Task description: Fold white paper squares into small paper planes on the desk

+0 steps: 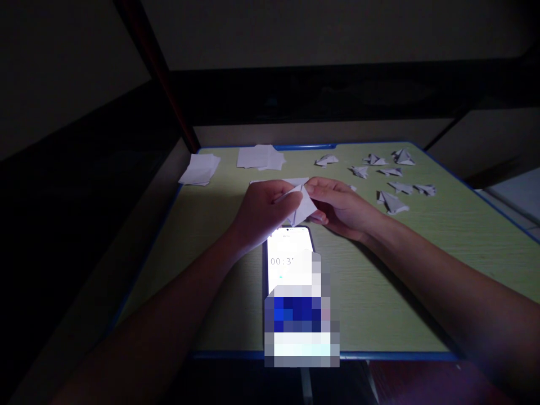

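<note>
A piece of folded white paper (302, 209) is held between my two hands above the middle of the table, showing creases and a pointed lower corner. My left hand (270, 203) is closed on its left side, the thumb pressed across the front face. On the right side, my right hand (335, 202) pinches the upper edge with the thumb, while its other fingers curl behind and below. Just under the hands, a lit phone (282, 247) lies on the table with timer digits on its screen; its lower part is pixelated.
The green table (211, 292) has a blue rim. Two stacks of white paper, a left one (198, 170) and a middle one (259, 157), lie at the back. Several folded paper figures (393, 202) are spread over the back right. Walls stand behind and to the left.
</note>
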The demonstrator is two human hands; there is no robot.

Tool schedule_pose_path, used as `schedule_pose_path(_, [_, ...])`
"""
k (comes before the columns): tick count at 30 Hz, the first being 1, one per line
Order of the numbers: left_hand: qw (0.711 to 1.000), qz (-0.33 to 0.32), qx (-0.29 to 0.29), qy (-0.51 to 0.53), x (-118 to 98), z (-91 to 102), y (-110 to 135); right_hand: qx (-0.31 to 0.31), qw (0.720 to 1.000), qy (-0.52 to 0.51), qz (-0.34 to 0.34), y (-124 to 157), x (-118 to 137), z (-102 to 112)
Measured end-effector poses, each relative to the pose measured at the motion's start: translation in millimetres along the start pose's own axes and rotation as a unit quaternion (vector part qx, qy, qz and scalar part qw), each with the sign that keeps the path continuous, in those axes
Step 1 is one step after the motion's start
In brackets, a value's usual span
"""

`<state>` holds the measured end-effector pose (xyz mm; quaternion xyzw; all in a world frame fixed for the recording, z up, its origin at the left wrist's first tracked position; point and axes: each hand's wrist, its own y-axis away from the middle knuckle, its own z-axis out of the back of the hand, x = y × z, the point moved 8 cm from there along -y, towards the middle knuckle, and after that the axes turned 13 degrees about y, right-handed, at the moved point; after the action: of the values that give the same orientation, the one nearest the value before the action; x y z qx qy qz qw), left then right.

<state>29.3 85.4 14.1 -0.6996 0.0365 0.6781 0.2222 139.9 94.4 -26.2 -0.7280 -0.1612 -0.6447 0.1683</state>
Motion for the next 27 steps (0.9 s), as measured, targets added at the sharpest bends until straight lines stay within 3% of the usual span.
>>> schedule_pose_path(27, [0.999,-0.027,0.018,0.018,0.6,-0.2,-0.7,0.013,1.000,0.023,0.011,-0.1,1.4,-4.3])
